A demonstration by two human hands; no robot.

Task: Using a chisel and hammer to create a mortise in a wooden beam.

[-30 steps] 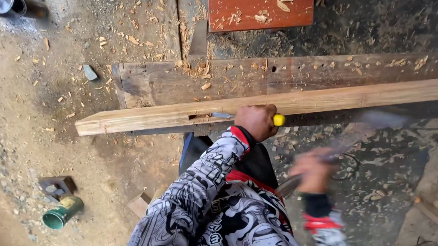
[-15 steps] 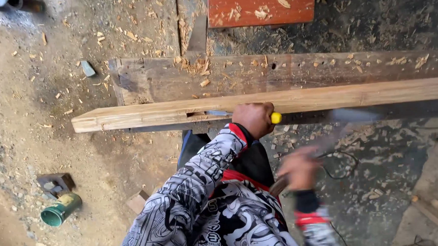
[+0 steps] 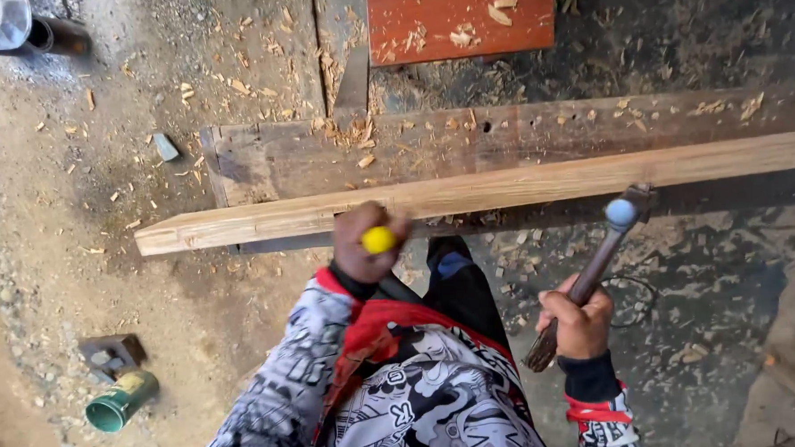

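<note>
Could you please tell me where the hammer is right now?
In the head view, the hammer is right of centre, held in the right hand, its head raised just below the pale wooden beam.

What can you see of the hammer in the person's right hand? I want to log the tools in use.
The hammer has a brown handle that looks wooden and worn, rough at its lower end, and a dark metal head whose round face looks pale blue-grey. The right hand grips the handle low down, near that end. The hammer is tilted, head up and away from the person, and is held in the air in front of the long pale wooden beam. Nothing but the hand touches it.
</note>
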